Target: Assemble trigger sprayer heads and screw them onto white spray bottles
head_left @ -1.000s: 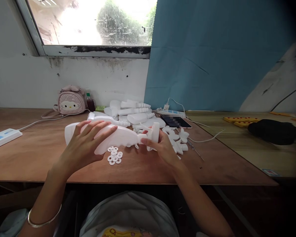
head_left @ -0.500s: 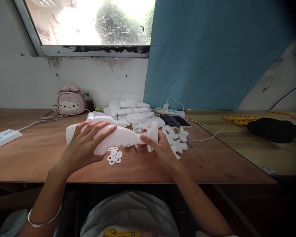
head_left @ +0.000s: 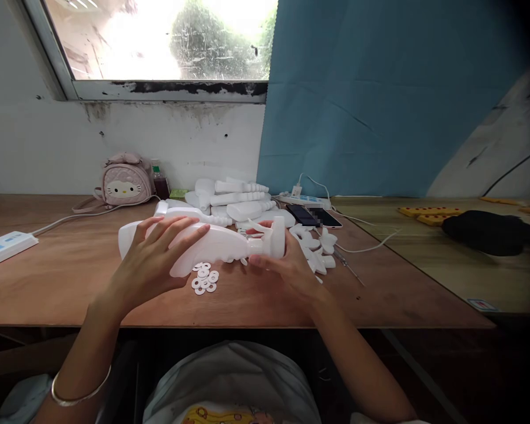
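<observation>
The left hand [head_left: 159, 252] is gripping a white spray bottle [head_left: 223, 241] across its body, and the bottle is lying sideways above the counter [head_left: 247, 306], its neck pointing right. The right hand [head_left: 289, 262] is gripping a trigger sprayer head [head_left: 277, 235] at that neck. The hands are apparently fastening the head on; how firmly its collar [head_left: 255, 246] is seating, one cannot tell. The next move is probably calling for a steady bottle and a twisting grip on the collar.
</observation>
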`<state>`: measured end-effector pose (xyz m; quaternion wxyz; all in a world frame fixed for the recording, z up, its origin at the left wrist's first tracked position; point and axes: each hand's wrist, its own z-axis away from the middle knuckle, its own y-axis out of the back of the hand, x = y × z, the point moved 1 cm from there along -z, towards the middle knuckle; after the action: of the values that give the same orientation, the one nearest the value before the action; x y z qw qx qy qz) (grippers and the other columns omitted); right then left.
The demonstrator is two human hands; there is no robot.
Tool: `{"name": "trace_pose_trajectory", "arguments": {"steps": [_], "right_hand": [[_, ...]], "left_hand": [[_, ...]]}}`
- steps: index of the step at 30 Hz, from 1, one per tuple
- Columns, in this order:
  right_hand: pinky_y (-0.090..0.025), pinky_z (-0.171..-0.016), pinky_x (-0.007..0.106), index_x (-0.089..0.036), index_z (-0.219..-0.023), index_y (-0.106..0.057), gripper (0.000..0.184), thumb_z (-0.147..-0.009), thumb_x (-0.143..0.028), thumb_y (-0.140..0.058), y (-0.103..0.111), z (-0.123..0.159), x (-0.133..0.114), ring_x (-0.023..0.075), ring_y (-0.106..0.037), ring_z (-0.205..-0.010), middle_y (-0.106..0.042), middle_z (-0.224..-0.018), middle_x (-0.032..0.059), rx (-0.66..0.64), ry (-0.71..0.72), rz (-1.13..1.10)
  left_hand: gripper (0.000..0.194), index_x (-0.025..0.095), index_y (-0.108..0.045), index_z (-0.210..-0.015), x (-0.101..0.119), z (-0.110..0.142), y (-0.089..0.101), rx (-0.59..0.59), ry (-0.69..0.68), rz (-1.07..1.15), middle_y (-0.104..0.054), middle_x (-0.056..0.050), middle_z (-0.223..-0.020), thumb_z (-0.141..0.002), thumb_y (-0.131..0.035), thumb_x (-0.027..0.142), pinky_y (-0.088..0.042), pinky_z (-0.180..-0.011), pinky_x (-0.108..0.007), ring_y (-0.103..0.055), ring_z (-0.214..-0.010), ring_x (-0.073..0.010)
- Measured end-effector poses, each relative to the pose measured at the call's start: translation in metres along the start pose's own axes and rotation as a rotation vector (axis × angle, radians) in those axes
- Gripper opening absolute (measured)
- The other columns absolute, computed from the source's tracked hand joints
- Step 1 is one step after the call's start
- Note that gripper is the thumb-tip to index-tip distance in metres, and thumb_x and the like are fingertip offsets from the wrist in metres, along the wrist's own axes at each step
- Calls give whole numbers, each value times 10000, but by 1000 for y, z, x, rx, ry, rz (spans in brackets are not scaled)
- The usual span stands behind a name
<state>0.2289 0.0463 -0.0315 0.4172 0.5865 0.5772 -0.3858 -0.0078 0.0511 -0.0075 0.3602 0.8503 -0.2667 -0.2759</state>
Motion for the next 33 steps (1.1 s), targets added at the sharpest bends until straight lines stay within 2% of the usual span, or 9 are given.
{"name": "trace_pose_trajectory", "arguments": {"steps": [1,5,10,13,16,21,26,30,33], "right_hand": [[-488,-475,238,-216,-989,-496,540,-549,-373,-766,0,0,1,145,-607,-591,-651,-858,17,-3,-3,6],[-442,-398,244,-153,-924,-533,404,-724,-500,-589,1,-1,3,148,-572,-447,-600,-566,5,59,-105,-4],[-479,-464,247,-196,-960,-535,514,-535,-353,-777,0,0,1,151,-607,-550,-661,-779,16,11,-40,14],[-443,-425,242,-153,-780,-588,331,-631,-428,-695,2,-1,4,148,-579,-477,-613,-580,9,27,-60,22],[-408,-417,227,-130,-663,-612,355,-689,-484,-621,6,-3,6,134,-565,-469,-597,-549,19,38,-89,61],[-450,-552,241,-153,-818,-654,330,-560,-333,-755,11,-2,1,150,-600,-593,-643,-630,0,-88,-103,122],[-447,-544,251,-132,-745,-657,252,-591,-320,-726,8,-1,4,147,-590,-558,-629,-572,6,-27,-85,72],[-438,-505,248,-123,-759,-661,307,-562,-346,-736,11,-5,8,152,-591,-549,-630,-593,11,1,-109,31],[-443,-498,244,-129,-807,-647,345,-569,-362,-736,13,-7,9,151,-598,-548,-635,-612,10,-22,-108,31]], "left_hand": [[643,294,-235,-1348,0,0,0,4,-6,5,-443,-71,-1299,-768,-508,241,-223,-1008,-447,-400,-1196,-261],[630,295,-239,-1348,1,0,0,-1,-13,-10,-428,-71,-1315,-777,-499,238,-210,-1015,-446,-392,-1205,-255],[629,293,-232,-1351,-1,1,0,-7,-1,-16,-424,-70,-1319,-779,-485,223,-207,-1017,-448,-385,-1212,-251],[631,280,-262,-1344,-2,1,-2,-8,-20,0,-431,-71,-1314,-764,-505,227,-212,-1019,-447,-390,-1205,-260],[602,267,-300,-1330,-1,0,-5,10,-43,-5,-450,-71,-1300,-767,-511,242,-222,-1016,-440,-400,-1196,-254],[570,244,-333,-1310,-1,0,-8,30,-45,-18,-471,-78,-1280,-769,-511,269,-254,-1002,-432,-421,-1176,-248],[599,250,-325,-1310,-3,-1,-17,114,-67,-93,-488,-86,-1265,-751,-542,245,-271,-981,-434,-431,-1165,-250],[629,273,-315,-1317,-3,-3,-25,214,-96,-225,-478,-89,-1281,-742,-559,202,-260,-967,-445,-425,-1169,-257],[626,269,-328,-1316,-1,-6,-31,211,-72,-262,-479,-97,-1274,-738,-561,210,-254,-967,-447,-418,-1168,-264]]}}
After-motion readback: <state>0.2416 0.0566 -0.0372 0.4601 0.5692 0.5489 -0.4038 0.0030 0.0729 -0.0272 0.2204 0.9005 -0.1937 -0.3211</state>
